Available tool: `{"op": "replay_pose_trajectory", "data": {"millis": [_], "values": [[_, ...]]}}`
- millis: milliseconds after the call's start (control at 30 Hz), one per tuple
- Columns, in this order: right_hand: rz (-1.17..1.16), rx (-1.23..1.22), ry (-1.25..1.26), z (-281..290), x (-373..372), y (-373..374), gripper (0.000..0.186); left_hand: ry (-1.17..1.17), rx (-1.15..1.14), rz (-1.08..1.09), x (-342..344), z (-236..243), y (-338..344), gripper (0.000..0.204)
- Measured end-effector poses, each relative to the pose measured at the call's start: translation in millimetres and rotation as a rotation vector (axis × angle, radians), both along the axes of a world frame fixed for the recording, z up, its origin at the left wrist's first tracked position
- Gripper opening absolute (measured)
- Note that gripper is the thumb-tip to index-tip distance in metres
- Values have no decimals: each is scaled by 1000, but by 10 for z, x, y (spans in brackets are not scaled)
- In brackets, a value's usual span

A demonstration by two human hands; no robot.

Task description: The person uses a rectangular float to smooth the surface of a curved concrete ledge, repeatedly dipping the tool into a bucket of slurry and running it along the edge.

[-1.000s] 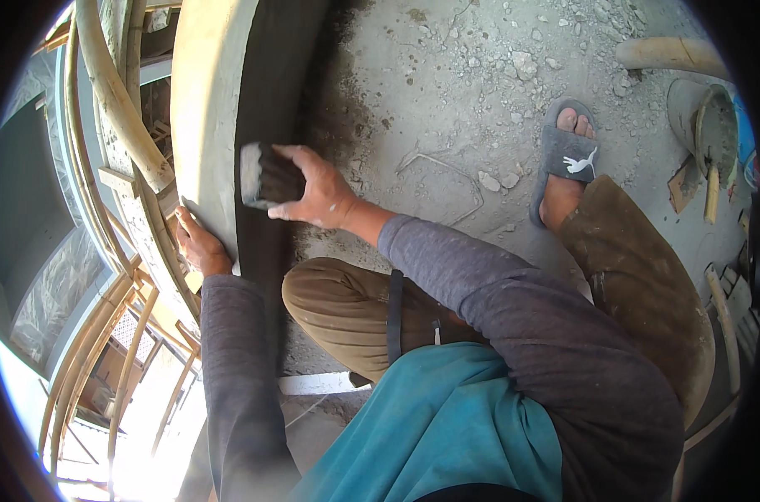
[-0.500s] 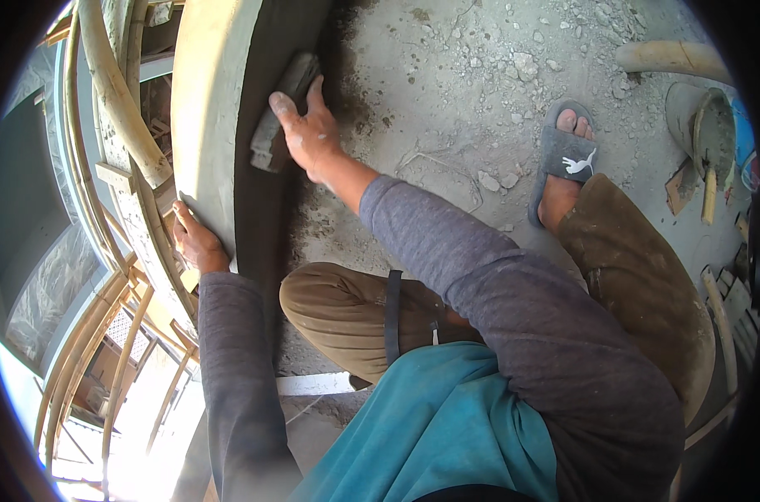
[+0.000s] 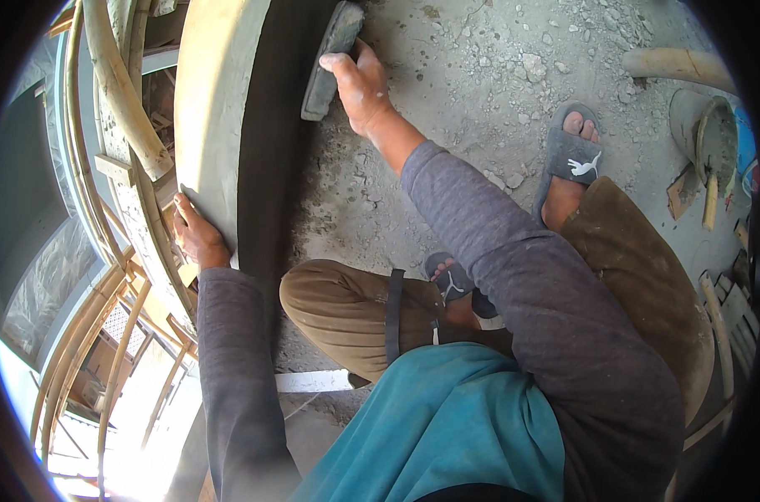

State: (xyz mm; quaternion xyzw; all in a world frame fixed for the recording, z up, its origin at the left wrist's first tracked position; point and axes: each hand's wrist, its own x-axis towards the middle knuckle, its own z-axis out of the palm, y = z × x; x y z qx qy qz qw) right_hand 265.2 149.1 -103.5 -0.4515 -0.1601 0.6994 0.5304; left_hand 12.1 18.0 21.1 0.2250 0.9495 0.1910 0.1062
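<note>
My right hand (image 3: 362,92) grips a grey, wet-looking rectangular float or block (image 3: 319,95), held along the dark side face (image 3: 271,134) of a curved plastered concrete ledge near the top of the view. My left hand (image 3: 197,230) holds the outer edge of the ledge's pale upper surface (image 3: 212,84), fingers bent at that edge. My knee (image 3: 330,309) is low beside the ledge, and both feet in grey slides (image 3: 576,155) are on the dusty floor.
Bamboo poles and timber (image 3: 125,92) form scaffolding over a drop at the left, with a bright opening below. Rubble (image 3: 530,67) lies on the floor. At the right are a bamboo pole (image 3: 672,63), a grey bucket-like container (image 3: 714,142), a blue container (image 3: 744,138) and scrap sticks (image 3: 727,326).
My right hand with the float has moved up and slightly right along the ledge, away from my left hand, which stays nearly in place. My lower foot has come into sight.
</note>
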Motion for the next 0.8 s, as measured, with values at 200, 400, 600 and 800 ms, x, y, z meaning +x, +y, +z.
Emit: {"op": "replay_pose_trajectory", "data": {"millis": [200,400,600,800], "values": [[61,40,7,12,-39,86,73,98,-71,-24,-32,17,-13,83],[452,306,-329,275,-436,-1234,94,97,-43,-13,-71,28,-65,80],[283,141,-175,118,-384,-1278,87,77,-24,-15,-66,-13,-50,80],[57,68,-108,-165,-51,-38,76,112,-52,-24,-117,-11,-52,81]]}}
